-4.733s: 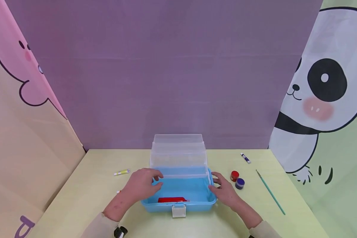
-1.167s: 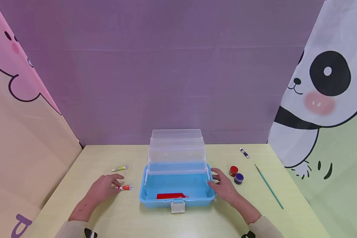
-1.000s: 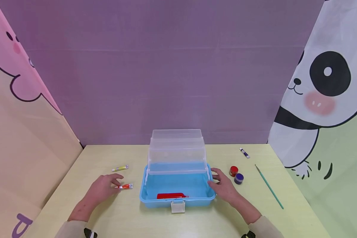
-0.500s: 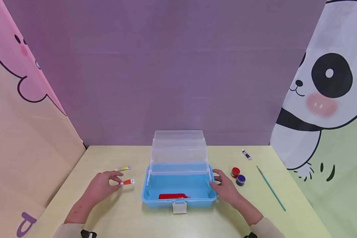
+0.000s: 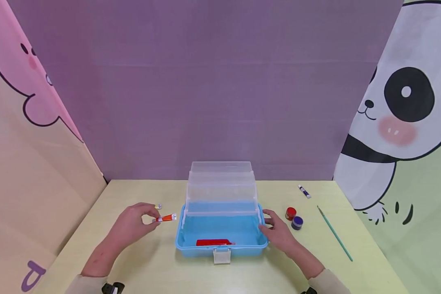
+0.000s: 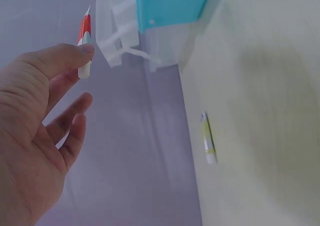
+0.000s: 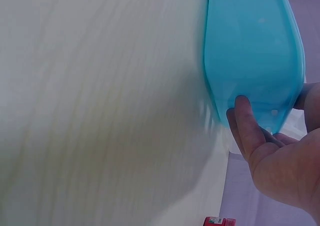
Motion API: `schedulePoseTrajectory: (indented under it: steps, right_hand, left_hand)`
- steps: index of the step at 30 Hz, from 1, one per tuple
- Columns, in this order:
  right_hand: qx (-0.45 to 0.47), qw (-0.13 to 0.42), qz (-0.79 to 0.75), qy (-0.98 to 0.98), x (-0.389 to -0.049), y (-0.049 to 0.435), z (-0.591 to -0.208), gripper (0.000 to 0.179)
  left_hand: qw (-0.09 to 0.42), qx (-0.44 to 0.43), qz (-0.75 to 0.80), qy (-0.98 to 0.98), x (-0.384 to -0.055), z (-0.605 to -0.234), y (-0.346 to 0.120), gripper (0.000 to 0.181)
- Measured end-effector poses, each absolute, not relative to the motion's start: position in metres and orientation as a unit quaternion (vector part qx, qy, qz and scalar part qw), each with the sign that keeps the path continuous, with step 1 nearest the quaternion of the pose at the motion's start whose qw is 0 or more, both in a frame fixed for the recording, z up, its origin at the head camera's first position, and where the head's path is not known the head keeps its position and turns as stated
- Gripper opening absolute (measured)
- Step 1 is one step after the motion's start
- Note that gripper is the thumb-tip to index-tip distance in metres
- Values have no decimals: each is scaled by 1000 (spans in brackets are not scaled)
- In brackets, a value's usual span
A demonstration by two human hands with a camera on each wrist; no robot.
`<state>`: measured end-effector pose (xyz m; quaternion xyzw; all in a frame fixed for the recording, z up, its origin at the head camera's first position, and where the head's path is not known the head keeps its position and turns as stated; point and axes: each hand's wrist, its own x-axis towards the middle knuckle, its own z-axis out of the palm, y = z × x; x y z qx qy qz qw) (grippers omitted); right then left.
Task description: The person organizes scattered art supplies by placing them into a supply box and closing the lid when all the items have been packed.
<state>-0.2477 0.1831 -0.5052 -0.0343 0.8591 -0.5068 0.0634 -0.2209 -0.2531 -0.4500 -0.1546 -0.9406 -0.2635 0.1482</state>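
My left hand pinches a small orange-red paint tube between thumb and fingertips, raised over the table left of the box. In the left wrist view the white cap end of this paint tube sits at the thumb. A light-blue plastic box stands with its clear lid tipped back. Inside, along the front wall, lies a red tube-like bottle with a narrow tip. My right hand holds the box's right wall, thumb over the rim and fingers against the outside.
Behind my left hand lies a yellow paint tube, partly hidden in the head view. To the right of the box are a red paint jar, a purple-blue paint jar, a dark-blue-and-white tube and a green paintbrush.
My left hand came from over the box to the orange-red paint tube, lifted it off the table and moved right towards the box. My right hand stays on the box wall.
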Motion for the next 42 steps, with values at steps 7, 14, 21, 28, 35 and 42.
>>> schedulePoseTrajectory:
  steps: [7, 14, 21, 28, 35, 42]
  right_hand:
    - [-36, 65, -506, 860, -246, 182, -503, 53]
    - [-37, 62, -510, 857, -247, 182, -504, 53]
    - [-33, 61, -508, 859, -249, 182, -507, 54]
    - [-26, 64, -511, 857, -247, 182, -505, 54]
    - [-28, 64, -509, 858, -248, 182, -507, 54]
    - [-29, 64, -510, 857, -248, 182, -508, 54]
  left_hand:
    - [139, -168, -265, -939, -217, -440, -230, 20]
    - [119, -182, -274, -937, -217, -437, -209, 20]
    - [130, -204, -286, -927, -216, -440, -193, 20]
    - [131, -226, -290, -921, -217, -439, -179, 21]
    - [108, -216, -283, -928, -220, -441, -165, 24]
    - [104, -211, -271, -933, -222, -442, -154, 25]
